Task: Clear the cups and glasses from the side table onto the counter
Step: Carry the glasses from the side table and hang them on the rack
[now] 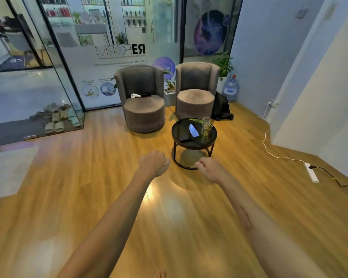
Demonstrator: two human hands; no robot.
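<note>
With the left hand [155,163] and right hand [210,169] loosely curled and empty at frame center, we approach the desk [191,144] just above them, then grip the right-rim glasses [206,127] low, keeping them upright.

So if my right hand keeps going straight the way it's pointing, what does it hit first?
Probably the side table: the right hand reaches toward its near rim and frame, with the glasses farther back on top. Depth is uncertain.
</note>
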